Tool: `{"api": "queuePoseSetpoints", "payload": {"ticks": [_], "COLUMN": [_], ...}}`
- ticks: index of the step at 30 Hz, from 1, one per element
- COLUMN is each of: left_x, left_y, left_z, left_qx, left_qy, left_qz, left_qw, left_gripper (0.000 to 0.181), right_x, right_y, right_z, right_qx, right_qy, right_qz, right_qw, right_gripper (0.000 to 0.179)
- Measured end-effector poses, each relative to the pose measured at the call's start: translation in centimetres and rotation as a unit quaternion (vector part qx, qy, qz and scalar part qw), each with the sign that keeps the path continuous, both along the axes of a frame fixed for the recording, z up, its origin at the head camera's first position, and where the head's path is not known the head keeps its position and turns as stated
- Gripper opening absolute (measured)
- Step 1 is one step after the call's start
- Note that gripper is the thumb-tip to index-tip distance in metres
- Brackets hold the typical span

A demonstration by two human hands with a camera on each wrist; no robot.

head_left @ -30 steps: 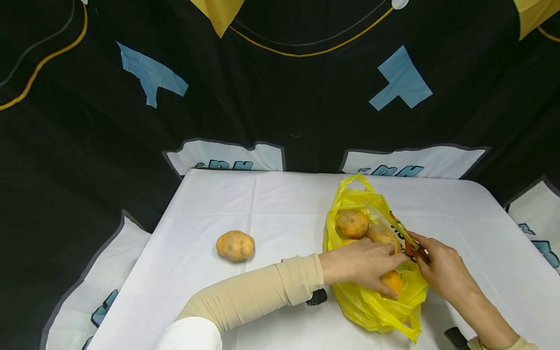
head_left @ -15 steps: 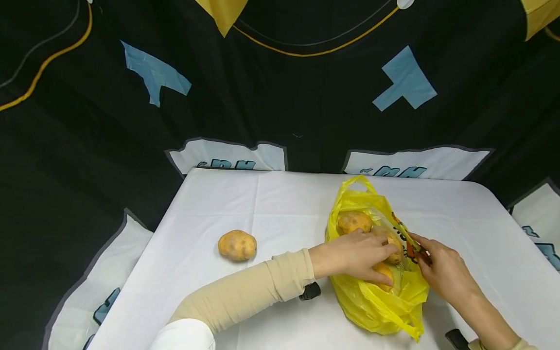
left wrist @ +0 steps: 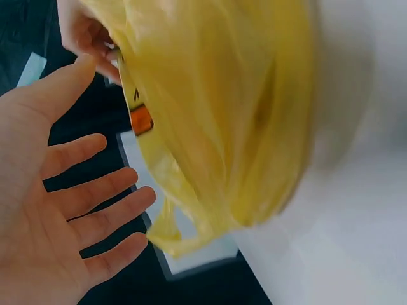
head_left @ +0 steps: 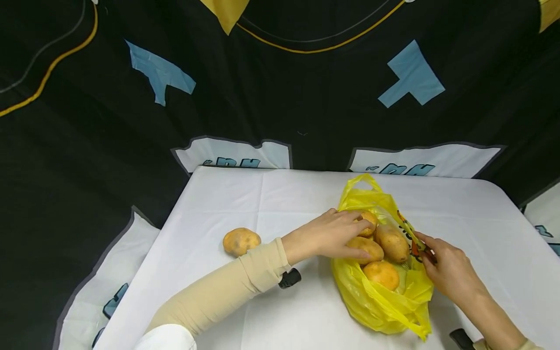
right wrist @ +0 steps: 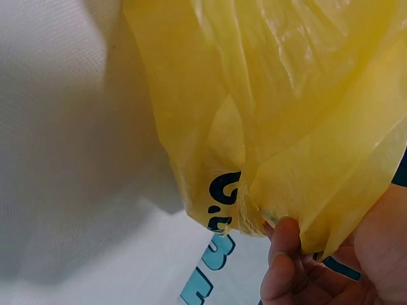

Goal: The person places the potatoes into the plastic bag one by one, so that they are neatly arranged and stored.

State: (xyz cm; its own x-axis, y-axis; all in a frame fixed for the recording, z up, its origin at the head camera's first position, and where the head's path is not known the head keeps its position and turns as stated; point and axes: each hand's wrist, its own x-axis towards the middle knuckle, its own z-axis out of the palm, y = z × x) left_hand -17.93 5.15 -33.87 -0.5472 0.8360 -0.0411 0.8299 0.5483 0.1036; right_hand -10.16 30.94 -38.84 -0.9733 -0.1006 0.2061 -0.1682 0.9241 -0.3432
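Observation:
A yellow plastic bag lies with its mouth spread, and several potatoes show inside. Over the bag's left side is my left hand, partly covering the potatoes there. In the left wrist view its fingers are spread and the palm holds nothing. My right hand pinches the printed right edge of the bag between thumb and fingers. The right wrist view shows those fingertips on the yellow film. One loose potato rests on the table, left of the bag.
A white cloth covers the table. Black straps with small dark devices sit at both wrists. Behind the table hangs a black curtain with blue tape pieces and a yellow cord.
My left hand has drawn back from among the potatoes towards the bag's left edge, uncovering more of them. The right hand keeps its hold on the bag's edge.

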Motion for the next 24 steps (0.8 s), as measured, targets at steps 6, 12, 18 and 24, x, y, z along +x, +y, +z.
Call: {"api": "queuePoseSetpoints", "payload": {"ticks": [6, 12, 18, 24], "left_x": [-0.9, -1.7, -2.2, -2.3], "left_y": [-2.4, -5.2, -8.0, -10.9], "left_z": [0.3, 0.4, 0.0, 0.1], "left_qx": [0.009, 0.025, 0.01, -0.018], "left_qy": [0.018, 0.002, -0.02, -0.063], "left_qz": [0.03, 0.069, 0.109, 0.149], "left_qw": [0.9993, 0.9973, 0.9938, 0.9866], "left_gripper": [0.068, 0.067, 0.067, 0.072], "right_x": [-0.1, -0.1, 0.0, -0.1], "right_y": [0.0, 0.0, 0.0, -0.1], "right_z": [0.2, 0.2, 0.1, 0.0], "right_qx": [0.001, 0.001, 0.003, 0.006], "right_qy": [0.004, -0.001, 0.005, 0.01], "right_qz": [0.001, -0.003, 0.001, 0.001], "right_qw": [1.0, 1.0, 1.0, 0.9999], "right_gripper": [0.049, 0.048, 0.048, 0.048]}}
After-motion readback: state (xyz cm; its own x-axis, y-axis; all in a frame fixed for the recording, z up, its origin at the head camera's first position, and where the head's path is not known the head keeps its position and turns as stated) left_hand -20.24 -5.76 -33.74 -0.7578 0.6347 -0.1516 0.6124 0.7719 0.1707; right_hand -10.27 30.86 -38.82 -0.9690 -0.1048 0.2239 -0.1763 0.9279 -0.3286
